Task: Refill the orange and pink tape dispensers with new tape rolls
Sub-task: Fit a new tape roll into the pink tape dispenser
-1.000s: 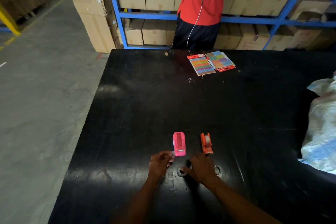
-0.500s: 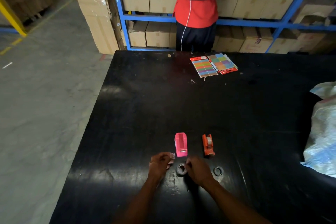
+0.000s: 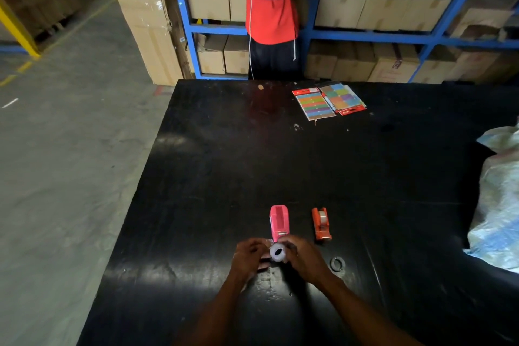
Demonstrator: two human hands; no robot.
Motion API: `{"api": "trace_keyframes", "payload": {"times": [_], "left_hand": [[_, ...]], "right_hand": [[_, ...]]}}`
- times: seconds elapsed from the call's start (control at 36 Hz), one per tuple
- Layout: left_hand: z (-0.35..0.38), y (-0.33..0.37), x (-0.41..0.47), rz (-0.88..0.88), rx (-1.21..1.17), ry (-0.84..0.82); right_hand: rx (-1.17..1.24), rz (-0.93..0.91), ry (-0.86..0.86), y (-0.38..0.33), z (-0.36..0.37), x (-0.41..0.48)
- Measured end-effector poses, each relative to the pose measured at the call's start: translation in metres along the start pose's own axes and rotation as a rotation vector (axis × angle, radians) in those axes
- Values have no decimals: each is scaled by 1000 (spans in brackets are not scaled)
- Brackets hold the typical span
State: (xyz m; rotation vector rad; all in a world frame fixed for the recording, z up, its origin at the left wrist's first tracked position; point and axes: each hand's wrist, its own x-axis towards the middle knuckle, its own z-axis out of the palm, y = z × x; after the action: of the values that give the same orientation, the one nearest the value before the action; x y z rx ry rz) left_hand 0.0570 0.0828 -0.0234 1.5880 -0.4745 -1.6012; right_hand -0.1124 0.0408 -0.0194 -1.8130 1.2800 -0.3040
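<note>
The pink tape dispenser (image 3: pixel 279 221) stands on the black table (image 3: pixel 224 163), its slot showing no roll. To its right stands the smaller orange tape dispenser (image 3: pixel 321 223), with a clear roll seated inside. Just in front of the pink one, my right hand (image 3: pixel 304 257) holds a clear tape roll (image 3: pixel 278 252) raised off the table, its hole turned toward me. My left hand (image 3: pixel 248 255) is closed at the roll's left side, fingertips touching it. A dark ring-shaped core (image 3: pixel 337 264) lies on the table to the right of my right hand.
Two packs of coloured sticky tabs (image 3: pixel 328 102) lie at the table's far edge. A person in a red shirt (image 3: pixel 269 8) stands behind the table at blue shelving (image 3: pixel 393 35) full of cardboard boxes. A white plastic sack (image 3: pixel 497 205) rests on the table's right side.
My right hand has lifted the tape roll off the table and brought it up between both hands. The dark core to the right, covered a second ago, lies exposed.
</note>
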Motion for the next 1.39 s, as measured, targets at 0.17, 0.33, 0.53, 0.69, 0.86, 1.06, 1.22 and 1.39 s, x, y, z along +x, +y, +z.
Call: {"api": "trace_keyframes", "payload": {"times": [0.17, 0.33, 0.53, 0.69, 0.86, 1.06, 1.22, 1.39], "left_hand": [[2, -1, -2, 14, -24, -10], [0, 2, -2, 15, -2, -50], [9, 7, -2, 41, -44, -42], [12, 9, 1, 99, -83, -7], [16, 10, 2, 123, -77, -31], [14, 12, 0, 82, -32, -66], [12, 18, -4, 74, -41, -93], [7, 18, -5, 64, -55, -101]], "right_hand": [[35, 45, 26, -2, 1, 3], [100, 67, 48, -2, 1, 4], [266, 103, 83, -8, 4, 0], [420, 152, 75, -5, 4, -1], [389, 123, 97, -4, -4, 0], [381, 69, 69, -6, -14, 3], [361, 56, 29, -7, -20, 5], [367, 14, 39, -13, -22, 1]]}}
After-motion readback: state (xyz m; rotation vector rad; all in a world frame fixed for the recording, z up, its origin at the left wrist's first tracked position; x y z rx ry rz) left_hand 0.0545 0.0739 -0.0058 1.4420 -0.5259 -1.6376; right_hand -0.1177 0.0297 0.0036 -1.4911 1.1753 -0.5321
